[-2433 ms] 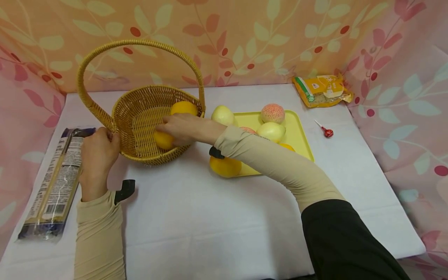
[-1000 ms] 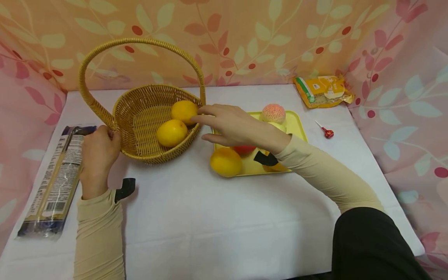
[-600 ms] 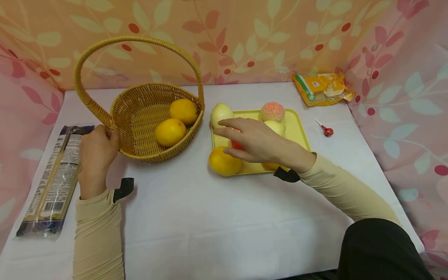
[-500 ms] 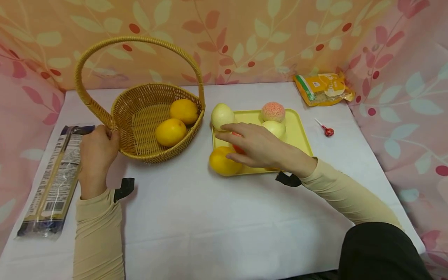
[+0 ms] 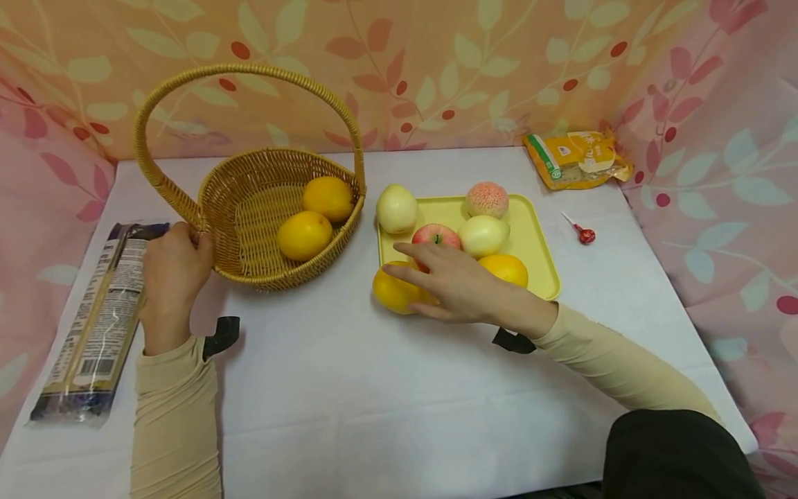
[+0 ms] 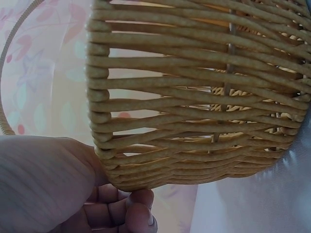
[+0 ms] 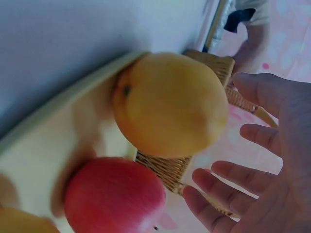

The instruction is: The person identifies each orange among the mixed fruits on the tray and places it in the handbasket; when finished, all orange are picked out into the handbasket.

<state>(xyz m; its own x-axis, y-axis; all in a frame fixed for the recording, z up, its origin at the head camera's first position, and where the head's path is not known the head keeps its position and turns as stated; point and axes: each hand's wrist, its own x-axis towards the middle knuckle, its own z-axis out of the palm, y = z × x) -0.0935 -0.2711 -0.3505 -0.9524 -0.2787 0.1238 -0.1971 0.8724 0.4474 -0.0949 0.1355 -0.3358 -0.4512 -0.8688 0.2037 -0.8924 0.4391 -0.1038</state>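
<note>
My left hand (image 5: pixel 176 270) grips the rim of a woven wicker basket (image 5: pixel 252 235) at the foot of its tall handle. Its curled fingers show beneath the rim in the left wrist view. Two yellow-orange fruits (image 5: pixel 305 236) lie inside the basket, to its right. Over the near left corner of a yellow tray (image 5: pixel 541 260), my right hand (image 5: pixel 464 285) hovers with fingers spread and holds nothing. Below its fingers is another yellow-orange fruit (image 5: pixel 394 290), seen close in the right wrist view as a round fruit (image 7: pixel 170 104). A red apple (image 5: pixel 434 234) sits just behind, partly hidden by the hand.
The tray also bears two pale green-yellow fruits (image 5: pixel 483 236), a speckled pink ball-like fruit (image 5: pixel 488 200) and a yellow-orange one (image 5: pixel 506 269). An orange food packet (image 5: pixel 576 161) and a red lollipop (image 5: pixel 584 235) lie right. A long plastic-wrapped package (image 5: pixel 100 326) lies left.
My right hand has let go of a yellow-orange fruit in the basket, withdrawn rightward over the tray, then come down toward the near left fruit. My left hand has kept its grip on the basket.
</note>
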